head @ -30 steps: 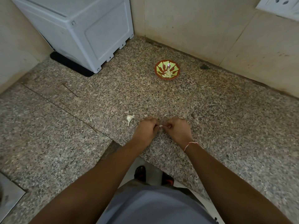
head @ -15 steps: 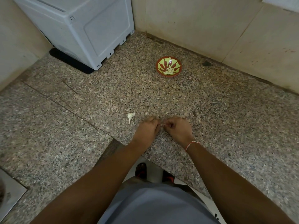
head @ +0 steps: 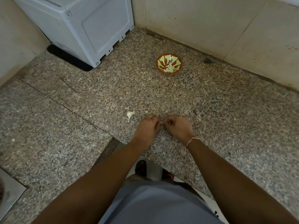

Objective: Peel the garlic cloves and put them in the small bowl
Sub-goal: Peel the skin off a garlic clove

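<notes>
White and tiny, the garlic clove (head: 161,123) is pinched between the left hand (head: 148,128) and right hand (head: 178,127), well in front of the small round red-and-green bowl (head: 168,64); it looks light, hard and slippery, its papery skin best nipped at the tip; curled fingers hide most of it; another white unpeeled clove (head: 130,114) lies beside the left hand.
</notes>
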